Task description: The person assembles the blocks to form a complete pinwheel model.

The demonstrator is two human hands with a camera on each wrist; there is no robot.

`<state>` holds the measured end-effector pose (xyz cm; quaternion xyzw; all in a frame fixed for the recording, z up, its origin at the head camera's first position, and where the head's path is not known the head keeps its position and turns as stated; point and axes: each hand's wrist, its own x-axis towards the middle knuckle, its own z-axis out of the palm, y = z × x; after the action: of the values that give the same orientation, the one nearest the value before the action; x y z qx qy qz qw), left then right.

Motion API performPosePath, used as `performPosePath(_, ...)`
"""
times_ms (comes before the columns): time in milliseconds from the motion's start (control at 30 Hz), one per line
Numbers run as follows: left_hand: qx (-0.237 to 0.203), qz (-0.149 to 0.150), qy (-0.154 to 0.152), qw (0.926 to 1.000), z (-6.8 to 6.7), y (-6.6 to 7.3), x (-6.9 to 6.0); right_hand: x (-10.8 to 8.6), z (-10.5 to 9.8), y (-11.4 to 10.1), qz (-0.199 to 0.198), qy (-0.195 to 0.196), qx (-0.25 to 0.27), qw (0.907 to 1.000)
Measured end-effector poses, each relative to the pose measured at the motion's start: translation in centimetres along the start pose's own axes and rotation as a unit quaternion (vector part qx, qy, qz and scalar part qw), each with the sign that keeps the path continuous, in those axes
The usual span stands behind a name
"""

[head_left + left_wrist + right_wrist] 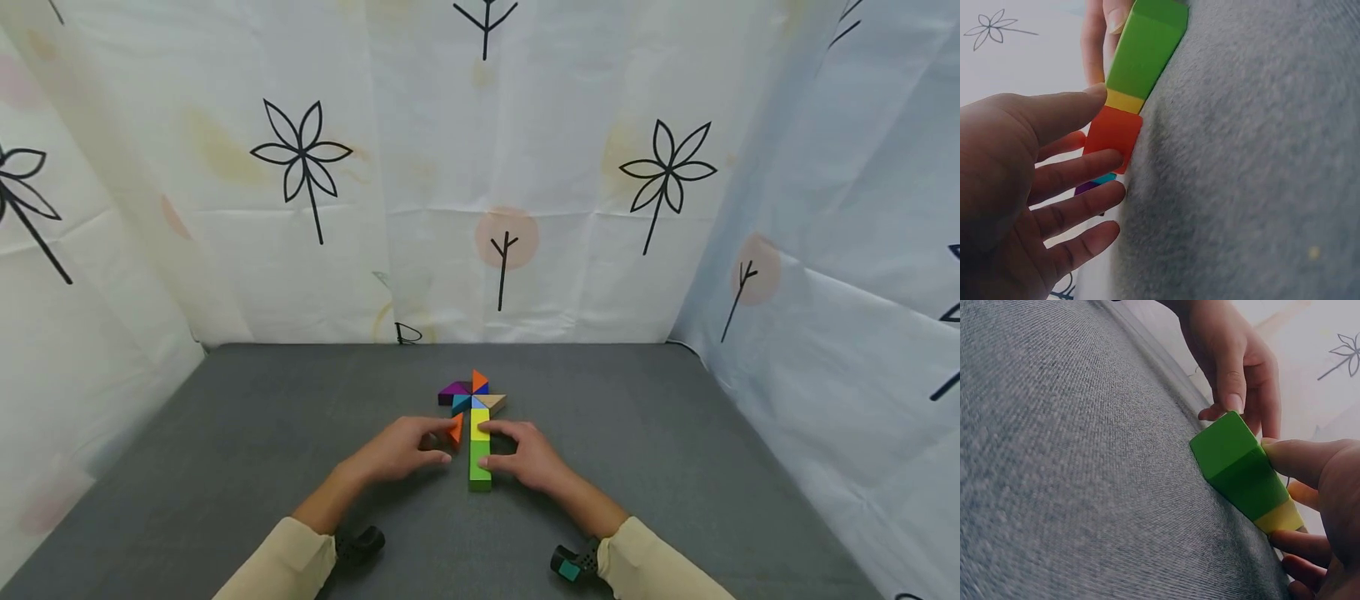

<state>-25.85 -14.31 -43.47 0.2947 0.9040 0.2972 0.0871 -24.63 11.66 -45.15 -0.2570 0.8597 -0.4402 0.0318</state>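
On the dark grey cloth lies a row of a green block [480,471] and a yellow block [480,432], nearest me. An orange triangular block [457,433] stands at the row's left side. My left hand [405,448] touches it with extended fingers, the thumb held apart from them. From the other side, my right hand [531,454] rests its thumb on the green block and its index finger on the yellow one. Both blocks also show beside the right fingers [1304,547] in the right wrist view. Fingers partly hide the orange block in the left wrist view.
Beyond the yellow block, a pinwheel of triangular blocks spreads out: purple [453,389], teal [461,402], tan [492,402], light blue [478,402], dark blue [483,388] and another orange one [479,381]. A patterned white curtain [420,183] borders the table [637,433].
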Motion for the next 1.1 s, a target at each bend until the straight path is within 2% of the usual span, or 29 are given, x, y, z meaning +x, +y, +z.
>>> performPosePath(167,-0.003,0.005,-0.003,1.0000,0.3,0.2,0.3,0.1,0.1,0.1,-0.007,-0.001,0.001,1.0000)
performPosePath(367,0.001,-0.008,-0.004,1.0000,0.3,0.2,0.9,0.1,0.0,0.0,0.004,-0.001,0.006,1.0000)
performPosePath(667,-0.001,0.007,0.005,1.0000,0.8,0.0,1.4,-0.1,0.0,-0.1,0.008,-0.008,0.003,0.9999)
performPosePath(1100,0.012,-0.014,0.009,0.9998,0.9,0.1,2.0,0.0,0.1,0.0,0.010,-0.006,0.001,0.9999)
